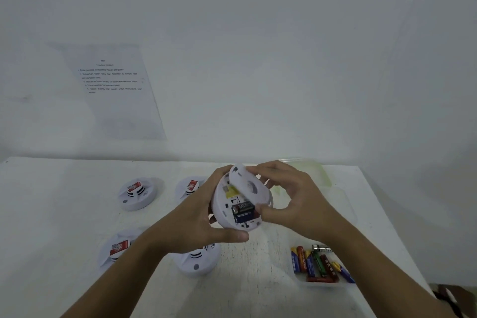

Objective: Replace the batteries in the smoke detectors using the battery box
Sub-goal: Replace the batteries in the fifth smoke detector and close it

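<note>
Butting a pale wall [258, 33], white table [51, 214], smoke detectors [138, 193] atop

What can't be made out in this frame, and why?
- Head view: wall sheet print too blurred to read.
- Battery label in the held smoke detector blurred; the right hand gripping the back cover hides one end.
- Clear container: contents mostly hidden behind that hand.
- Detector's front faces away, into the left hand.
</note>
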### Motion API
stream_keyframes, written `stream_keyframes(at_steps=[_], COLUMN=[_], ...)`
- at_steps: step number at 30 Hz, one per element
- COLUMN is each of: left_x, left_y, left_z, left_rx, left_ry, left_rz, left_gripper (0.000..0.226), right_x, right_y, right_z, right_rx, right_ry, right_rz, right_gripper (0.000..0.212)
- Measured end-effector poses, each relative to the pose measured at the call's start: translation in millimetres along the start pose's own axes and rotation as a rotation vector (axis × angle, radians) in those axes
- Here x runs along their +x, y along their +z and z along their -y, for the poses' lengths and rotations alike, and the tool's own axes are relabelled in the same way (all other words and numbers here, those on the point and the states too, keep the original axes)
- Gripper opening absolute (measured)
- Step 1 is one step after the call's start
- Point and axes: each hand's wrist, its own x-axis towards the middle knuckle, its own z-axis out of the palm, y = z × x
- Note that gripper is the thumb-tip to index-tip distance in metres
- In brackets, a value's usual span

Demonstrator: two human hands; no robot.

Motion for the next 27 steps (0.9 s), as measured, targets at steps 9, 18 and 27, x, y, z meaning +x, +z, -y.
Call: stream_keyframes(at_steps=[9,18,27], left_x=[-30.2,-50.3,-47.9], left_y=[-9.3,-11.8,-7.9], left_z=[18.0,36.5,44.0], left_rx=[0.012,-0.068,-0.087], left_ry=[-0.034,-0.049,-0.074], left_rz=[-0.179,-0.235,-0.193], left_gripper=[0.096,0.097,0.098], right_x=[-8.0,-13.7,-12.5], right_y=[43.5,85.6,92.2], right_z=[-17.8,-48.8,-55.4], right_rx=[0.536,-0.303,-0.714], right_ry=[0.563,0.463,0.406], right_rz=[-0.234,-0.009,0.255], right_gripper=[0.028,0.029,0.026])
